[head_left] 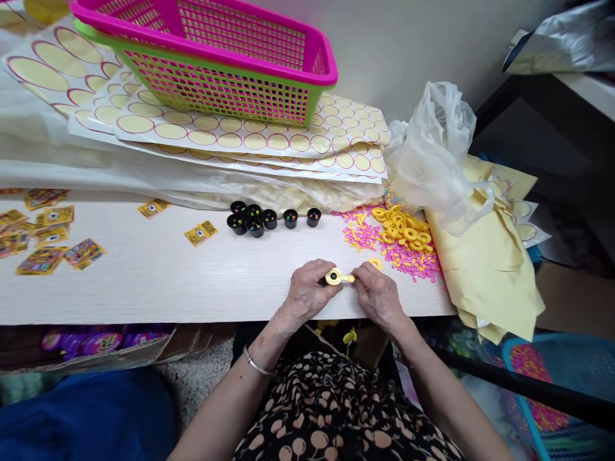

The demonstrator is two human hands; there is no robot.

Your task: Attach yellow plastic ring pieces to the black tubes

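Both hands meet at the front edge of a white table [158,282]. My left hand [307,293] is closed round a small yellow ring-shaped piece [333,277] with a dark centre. My right hand [378,293] pinches a small yellow part [350,278] against that piece. One loose yellow ring [375,262] lies just behind my right hand. A heap of yellow rings [402,228] rests on scattered pink beads [413,261] at the right. Several small black cups [262,218] holding coloured beads stand in the middle.
A pink and green mesh basket [216,54] sits on sheets of round stickers [250,137] at the back. Yellow printed cards [43,234] lie at the left. A clear plastic bag [432,153] and yellow paper [485,269] lie at the right. A blue basket [552,384] stands on the floor.
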